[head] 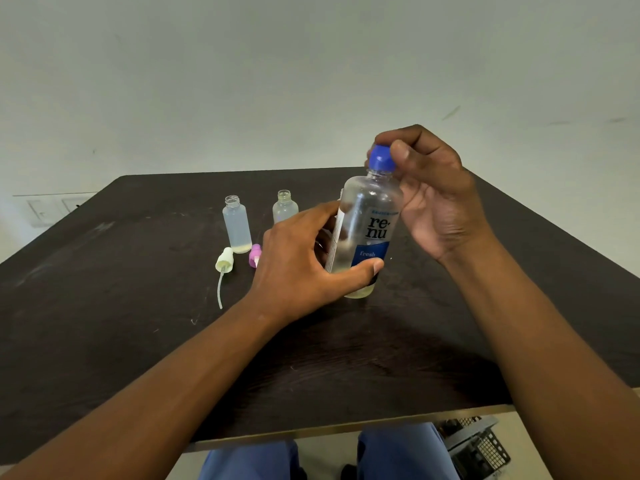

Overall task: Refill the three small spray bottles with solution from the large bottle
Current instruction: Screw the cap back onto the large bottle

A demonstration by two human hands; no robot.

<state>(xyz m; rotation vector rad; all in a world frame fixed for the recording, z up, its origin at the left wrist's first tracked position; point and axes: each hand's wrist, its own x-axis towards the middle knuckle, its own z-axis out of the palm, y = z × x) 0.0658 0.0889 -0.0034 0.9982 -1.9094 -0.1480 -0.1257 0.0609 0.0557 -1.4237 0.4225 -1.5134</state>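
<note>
The large clear bottle [367, 223] with a blue label stands on the dark table [104, 306], a little pale liquid at its bottom. My left hand [301, 265] grips its lower body. My right hand [433, 195] pinches its blue cap [380, 158]. Two small uncapped bottles stand behind: a frosted one [237, 225] with a thin layer of yellowish liquid, and another [284, 207] partly hidden by my left hand. A pale yellow spray head [224, 261] with its tube and a pink spray head [255, 255] lie on the table. A third small bottle is not visible.
A pale wall rises behind the table. Below the table's near edge are my knees in blue trousers [398, 452] and a grey mesh basket [478, 445] on the floor at the right.
</note>
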